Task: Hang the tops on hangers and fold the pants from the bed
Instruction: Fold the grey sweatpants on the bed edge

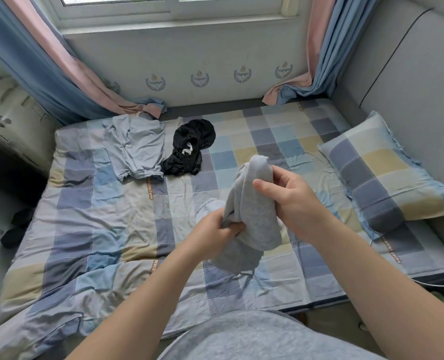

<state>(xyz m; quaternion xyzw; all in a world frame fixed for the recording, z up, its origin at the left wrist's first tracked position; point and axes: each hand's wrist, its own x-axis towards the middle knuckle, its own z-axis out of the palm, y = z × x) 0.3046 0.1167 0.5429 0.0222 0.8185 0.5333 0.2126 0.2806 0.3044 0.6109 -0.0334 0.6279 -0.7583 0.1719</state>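
Fingers (231, 228) of the left hand (213, 233) and right hand (291, 201) curl around the bunched grey sweatpants (254, 211), over the checked bedsheet (111, 216).

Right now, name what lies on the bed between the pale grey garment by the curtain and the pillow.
In the head view, the black garment lies beside the pale grey garment; from there to the pillow, only bare checked sheet.
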